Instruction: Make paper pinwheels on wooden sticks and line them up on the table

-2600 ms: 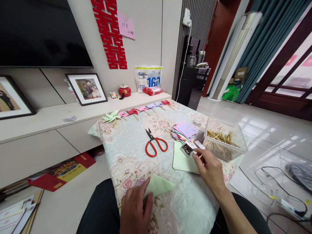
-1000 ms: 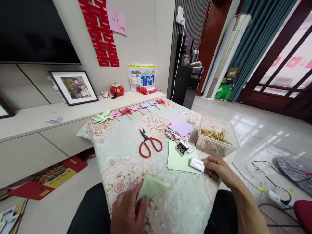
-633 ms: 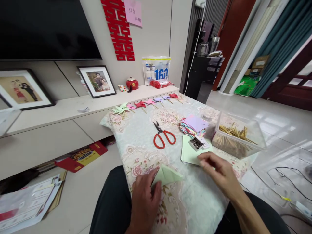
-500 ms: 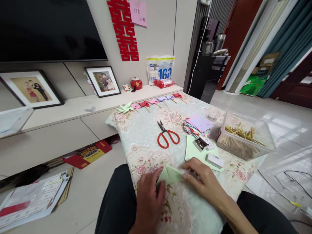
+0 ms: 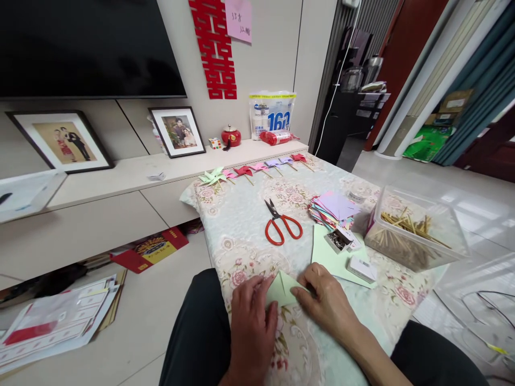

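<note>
A light green sheet of paper (image 5: 284, 290), with folds and slits showing, lies low over the front of the table between my hands. My left hand (image 5: 253, 316) grips its left side between thumb and fingers. On its right side, my right hand (image 5: 328, 300) pinches the paper with thumb and forefinger. Beyond them rest scissors (image 5: 280, 222) with red handles, blades apart and pointing away. To the right is a stack of green paper (image 5: 322, 252), bearing an open small box of metal pins (image 5: 338, 240) and a closed white box (image 5: 362, 269).
Colored paper sheets (image 5: 333, 208) are piled behind the boxes. A clear plastic bin (image 5: 418, 252) of thin sticks stands at the right edge. Several paper pinwheels, among them a green pinwheel (image 5: 213, 176), line the far edge. A low cabinet (image 5: 132, 171) stands behind the table.
My right thumb and fingers have moved in and now press on the green paper's right part. The view has shifted slightly left, so things appear further right.
</note>
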Action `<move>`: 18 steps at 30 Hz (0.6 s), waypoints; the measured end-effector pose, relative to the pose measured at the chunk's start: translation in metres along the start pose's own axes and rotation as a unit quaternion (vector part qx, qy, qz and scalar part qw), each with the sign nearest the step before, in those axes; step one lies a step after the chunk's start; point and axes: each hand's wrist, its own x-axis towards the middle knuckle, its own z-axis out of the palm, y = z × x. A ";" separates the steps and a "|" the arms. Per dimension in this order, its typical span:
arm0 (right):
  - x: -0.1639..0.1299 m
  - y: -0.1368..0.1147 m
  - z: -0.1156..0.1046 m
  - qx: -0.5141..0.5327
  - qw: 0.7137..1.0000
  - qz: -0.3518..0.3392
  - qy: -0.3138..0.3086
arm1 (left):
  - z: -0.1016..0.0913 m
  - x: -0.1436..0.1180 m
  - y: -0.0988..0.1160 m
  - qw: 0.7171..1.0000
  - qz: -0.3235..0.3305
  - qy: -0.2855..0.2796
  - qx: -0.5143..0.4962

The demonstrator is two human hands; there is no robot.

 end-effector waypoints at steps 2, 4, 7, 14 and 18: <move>0.000 0.001 0.002 -0.005 1.000 -0.005 0.006 | 0.001 -0.002 0.001 0.999 0.031 0.006 0.020; -0.001 0.001 0.004 -0.008 1.000 -0.009 0.009 | 0.002 -0.004 0.003 0.997 0.073 0.014 0.036; -0.001 0.001 0.004 -0.011 1.000 -0.010 0.011 | 0.002 -0.007 0.006 0.990 0.138 0.017 0.028; -0.001 -0.001 0.005 -0.029 0.999 -0.008 0.013 | 0.002 -0.011 0.016 0.983 0.181 0.006 0.022; -0.002 0.001 0.007 -0.041 0.999 -0.014 0.016 | 0.001 -0.009 0.019 0.983 0.177 -0.010 0.036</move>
